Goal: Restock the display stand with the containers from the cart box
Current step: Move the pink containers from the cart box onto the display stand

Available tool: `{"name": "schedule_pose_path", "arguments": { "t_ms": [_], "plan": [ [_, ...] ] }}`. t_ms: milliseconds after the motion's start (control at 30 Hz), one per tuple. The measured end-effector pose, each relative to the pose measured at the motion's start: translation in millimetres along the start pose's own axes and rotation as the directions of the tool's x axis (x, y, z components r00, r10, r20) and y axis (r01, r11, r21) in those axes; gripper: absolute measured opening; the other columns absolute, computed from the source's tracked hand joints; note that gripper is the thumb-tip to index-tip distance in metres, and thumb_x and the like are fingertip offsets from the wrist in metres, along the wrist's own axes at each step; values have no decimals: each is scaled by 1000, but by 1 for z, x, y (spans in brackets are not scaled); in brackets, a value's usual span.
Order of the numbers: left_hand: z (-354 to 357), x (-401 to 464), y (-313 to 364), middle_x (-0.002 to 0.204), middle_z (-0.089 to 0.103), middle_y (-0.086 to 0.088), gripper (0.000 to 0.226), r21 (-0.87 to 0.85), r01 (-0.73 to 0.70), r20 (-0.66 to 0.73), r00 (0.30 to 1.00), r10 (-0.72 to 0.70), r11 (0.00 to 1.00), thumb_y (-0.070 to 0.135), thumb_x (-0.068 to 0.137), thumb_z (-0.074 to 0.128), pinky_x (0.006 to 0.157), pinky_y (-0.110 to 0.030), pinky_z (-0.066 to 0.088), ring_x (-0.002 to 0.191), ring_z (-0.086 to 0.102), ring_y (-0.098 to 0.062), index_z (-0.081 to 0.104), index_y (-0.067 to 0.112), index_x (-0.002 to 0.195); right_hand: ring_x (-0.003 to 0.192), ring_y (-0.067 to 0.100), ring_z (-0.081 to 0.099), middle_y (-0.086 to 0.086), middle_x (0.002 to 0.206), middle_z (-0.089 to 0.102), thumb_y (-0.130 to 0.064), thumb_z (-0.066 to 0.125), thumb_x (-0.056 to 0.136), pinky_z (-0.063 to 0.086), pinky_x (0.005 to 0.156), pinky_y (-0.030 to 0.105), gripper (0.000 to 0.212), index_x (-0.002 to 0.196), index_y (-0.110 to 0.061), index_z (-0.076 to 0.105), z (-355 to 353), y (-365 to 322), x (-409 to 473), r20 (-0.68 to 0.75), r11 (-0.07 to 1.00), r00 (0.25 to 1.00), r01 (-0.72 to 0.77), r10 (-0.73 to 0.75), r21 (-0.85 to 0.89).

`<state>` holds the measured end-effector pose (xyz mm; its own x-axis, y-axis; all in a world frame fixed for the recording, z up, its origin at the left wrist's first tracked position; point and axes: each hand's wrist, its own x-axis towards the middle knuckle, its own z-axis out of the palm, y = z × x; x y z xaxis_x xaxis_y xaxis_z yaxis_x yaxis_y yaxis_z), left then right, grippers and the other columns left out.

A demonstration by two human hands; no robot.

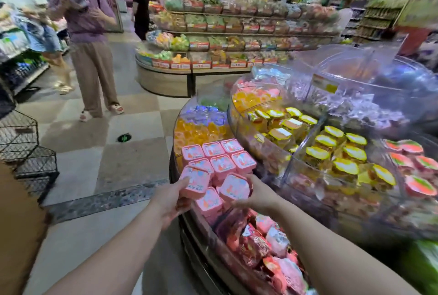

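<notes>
gripping one pink container [194,182] per hand over display stand [201,226].

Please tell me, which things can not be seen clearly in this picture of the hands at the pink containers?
- Head view: print on the pink containers is blurred, unreadable.
- Right hand: fingers partly hidden behind the container it holds.
- Left hand: fingertips hidden under its container.
- The cart box is not in view.
- Yellow price tag: too blurred to read.
- Display stand: base cut off by the bottom edge.

Checkered tile floor [99,152], tiered snack shelves [237,33] behind, wire baskets [26,147] left.
</notes>
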<state>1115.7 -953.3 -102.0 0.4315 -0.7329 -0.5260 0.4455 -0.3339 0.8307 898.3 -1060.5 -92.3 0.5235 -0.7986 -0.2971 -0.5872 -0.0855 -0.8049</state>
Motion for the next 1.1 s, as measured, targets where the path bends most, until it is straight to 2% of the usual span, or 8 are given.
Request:
{"name": "schedule_pose_path", "arguments": {
  "t_ms": [133, 300, 433, 567, 633, 800, 967, 1100],
  "plan": [
    [-12, 18, 15, 79, 67, -12, 23, 35, 7, 25, 1000, -8, 999, 26, 90, 62, 62, -32, 48, 63, 54, -20, 65, 5, 99, 120, 12, 48, -2, 139, 48, -35, 86, 65, 42, 93, 22, 94, 142, -21, 35, 12, -7, 20, 31, 996, 999, -15, 18, -92],
    [-20, 38, 30, 74, 70, -11, 26, 54, 23, 64, 998, -26, 998, 26, 91, 60, 63, -31, 48, 61, 56, -20, 65, 4, 104, 113, 8, 41, 1, 145, 42, -32, 80, 75, 35, 92, 20, 93, 148, -19, 25, 33, -16, 37, 128, 984, 989, -53, 75, -168],
    [-22, 64, 41, 72, 72, -9, 28, 93, 26, 143, 989, -40, 995, 28, 91, 60, 66, -31, 49, 61, 61, -18, 66, 3, 105, 123, 13, 45, 0, 148, 40, -38, 81, 73, 38, 99, 23, 95, 148, -24, 25, 48, -17, 47, 89, 976, 988, -108, 126, -187],
    [-24, 86, 52, 81, 73, -12, 30, 176, 36, 278, 957, -85, 984, 32, 91, 60, 74, -34, 48, 68, 62, -20, 68, 5, 103, 115, 13, 45, 0, 153, 32, -35, 82, 73, 43, 75, 19, 108, 153, -27, 11, 53, -22, 42, -1, 971, 971, -238, 238, -32],
    [-21, 94, 58, 77, 73, -10, 27, 206, 29, 334, 938, -98, 978, 31, 91, 60, 76, -35, 50, 68, 65, -20, 68, 6, 99, 117, 16, 50, -1, 151, 37, -43, 82, 70, 44, 68, 19, 107, 153, -27, 15, 58, -23, 38, -92, 953, 949, -303, 303, 12],
    [-15, 106, 71, 74, 72, -10, 31, 283, -17, 454, 883, -118, 959, 31, 91, 60, 68, -34, 47, 60, 65, -21, 69, 2, 100, 69, 13, 62, 0, 96, 62, -48, 73, 79, 46, 44, 20, 70, 135, -22, 40, 90, -32, 25, -225, 832, 820, -441, 526, 336],
    [-12, 103, 82, 76, 71, -8, 22, 272, -12, 498, 857, -130, 962, 27, 93, 57, 61, -31, 47, 56, 61, -17, 67, 7, 95, 45, 21, 52, 14, 68, 56, -4, 54, 89, 45, 46, 27, 32, 120, -12, 47, 105, -42, 31, -245, 630, 722, -325, 647, 706],
    [-14, 108, 88, 77, 72, -9, 23, 265, -3, 512, 848, -138, 964, 27, 94, 56, 58, -29, 49, 55, 58, -15, 66, 7, 99, 53, 26, 53, 21, 77, 58, 0, 41, 86, 47, 50, 32, 30, 105, -11, 62, 91, -42, 39, -422, 721, 635, -329, 647, 610]
  ]
}}
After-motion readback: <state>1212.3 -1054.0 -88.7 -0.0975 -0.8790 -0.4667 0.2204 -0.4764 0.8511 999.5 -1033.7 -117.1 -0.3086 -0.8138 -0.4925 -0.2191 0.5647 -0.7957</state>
